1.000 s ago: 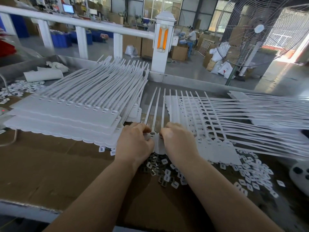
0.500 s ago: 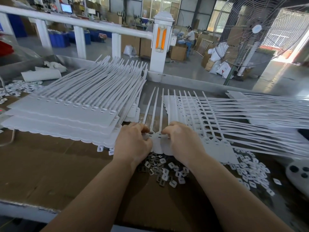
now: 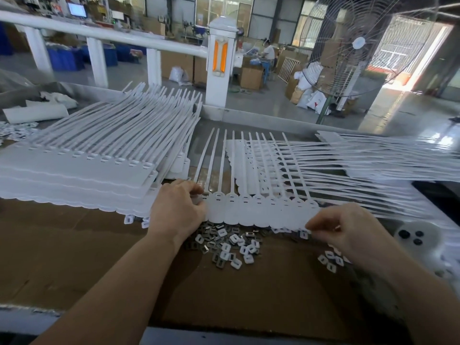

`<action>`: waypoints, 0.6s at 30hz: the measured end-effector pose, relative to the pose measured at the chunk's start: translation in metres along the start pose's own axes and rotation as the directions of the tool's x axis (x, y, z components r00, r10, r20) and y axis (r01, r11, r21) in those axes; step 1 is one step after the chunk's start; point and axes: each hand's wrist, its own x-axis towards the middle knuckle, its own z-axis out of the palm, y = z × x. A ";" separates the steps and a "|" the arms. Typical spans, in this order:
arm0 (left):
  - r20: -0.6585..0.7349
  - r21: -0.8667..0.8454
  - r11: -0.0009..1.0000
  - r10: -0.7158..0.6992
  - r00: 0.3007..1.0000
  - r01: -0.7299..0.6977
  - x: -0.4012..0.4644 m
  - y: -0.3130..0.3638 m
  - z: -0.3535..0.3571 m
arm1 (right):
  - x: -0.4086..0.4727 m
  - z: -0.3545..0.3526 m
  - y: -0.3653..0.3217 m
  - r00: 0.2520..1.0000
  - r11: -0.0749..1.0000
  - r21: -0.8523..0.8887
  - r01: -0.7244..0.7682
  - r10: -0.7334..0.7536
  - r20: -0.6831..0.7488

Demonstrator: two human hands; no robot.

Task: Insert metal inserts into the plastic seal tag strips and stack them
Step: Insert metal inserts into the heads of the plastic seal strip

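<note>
the left hand [image 3: 178,207] is curled, its grip pinching the left end of a white tag strip [image 3: 258,211] near the first slot, thumb and fingertips closed on the plastic, knuckles up, forearm running in from the lower left. the right hand [image 3: 341,229] is also curled, its grip pinching the strip's right lower corner between thumb and fingers [image 3: 315,224], back of the hand up, forearm coming from the lower right. the strip is held flat between the two hands, just above the worktop [image 3: 62,247], its scalloped edge toward the person and its thin tails pointing away. under and just in front of it lies a heap of inserts [image 3: 227,247], metal pieces mixed with small white ones; more lie near the right wrist. to the left sits a tall stack [image 3: 82,168] of strips, tails fanned away. behind the held strip and to the right lies another pile [image 3: 361,160], tails crossing sideways. a white rail [image 3: 104,34] runs behind the worktop, and a large fan [image 3: 358,43] stands at the far right.
</note>
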 end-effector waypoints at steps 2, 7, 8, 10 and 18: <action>0.000 0.002 1.000 0.005 1.000 -0.005 0.000 0.001 0.000 | -0.008 -0.005 0.008 0.995 0.999 -0.035 -0.003 0.006 0.098; -0.007 0.019 1.000 0.013 1.000 -0.013 0.000 0.001 0.000 | -0.017 -0.005 0.014 0.977 0.997 -0.071 -0.015 0.030 0.213; -0.007 0.020 1.000 0.016 1.000 -0.015 0.000 0.001 -0.001 | -0.017 -0.003 0.015 0.977 0.997 -0.080 -0.015 0.031 0.213; -0.007 0.021 1.000 0.020 1.000 -0.020 0.000 0.001 -0.001 | -0.016 -0.001 0.014 0.978 0.994 -0.105 -0.007 0.029 0.206; -0.009 0.017 1.000 0.019 1.000 -0.019 0.000 0.001 -0.001 | -0.007 0.004 0.009 0.986 0.995 -0.095 -0.023 0.038 0.162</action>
